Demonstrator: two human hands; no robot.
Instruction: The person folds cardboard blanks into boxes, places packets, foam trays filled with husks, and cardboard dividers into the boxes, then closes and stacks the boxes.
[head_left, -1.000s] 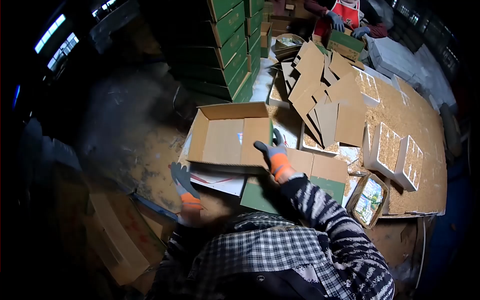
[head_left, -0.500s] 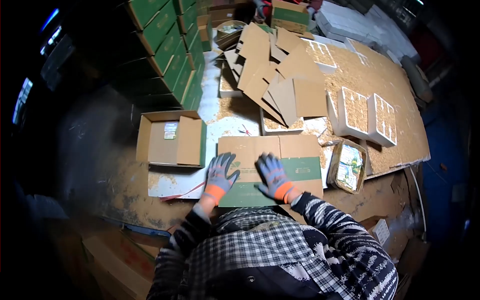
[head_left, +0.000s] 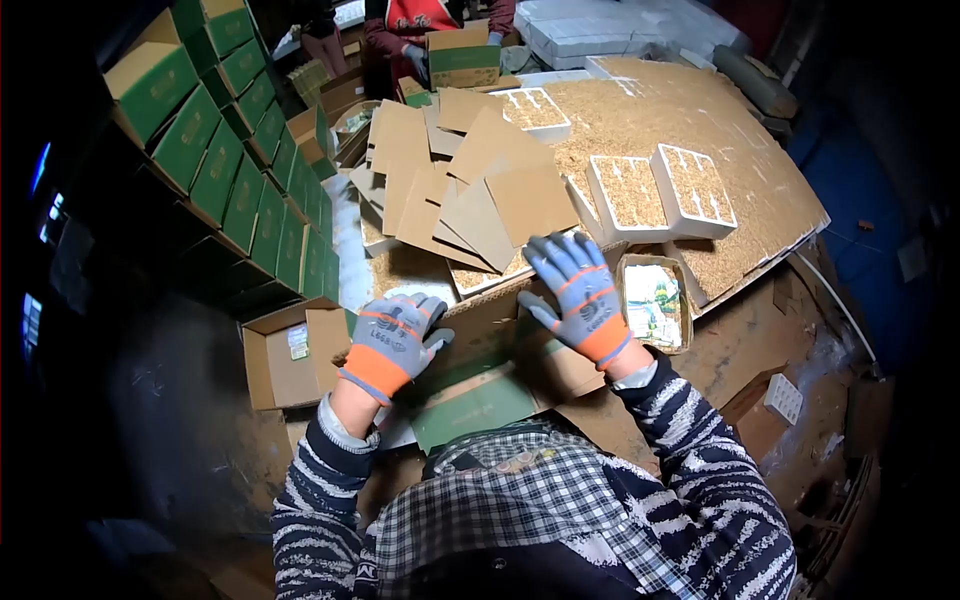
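The biggest thing before me is the counter [head_left: 348,230], and a tall stack of green boxes [head_left: 215,165] rises on my left. Beyond, a person in a red apron [head_left: 420,14] stands at another carton. Loose sheets [head_left: 525,200] of brown card lie heaped in the middle. The carton [head_left: 475,408] sits right in front of me, close to my body, its green panel towards me and its far wall raised on a slant. I judge it light, stiff along the flat panels and soft at the creases, so it should bend there readily; my gloves ought to grip the dry card well, and the raised wall's two ends look the best hold, since pressing mid-panel could buckle it. An open box [head_left: 262,365] stands to my left, white trays [head_left: 668,195] of brown crumbs and a basket [head_left: 686,315] of packets to my right. As for my hands, the left [head_left: 392,340] is loosely bent at the wall's left end, though I cannot tell whether it pinches; the right [head_left: 580,300] is spread wide over the right end, thumb apart. Smallest is a packet [head_left: 298,341] inside the open box.
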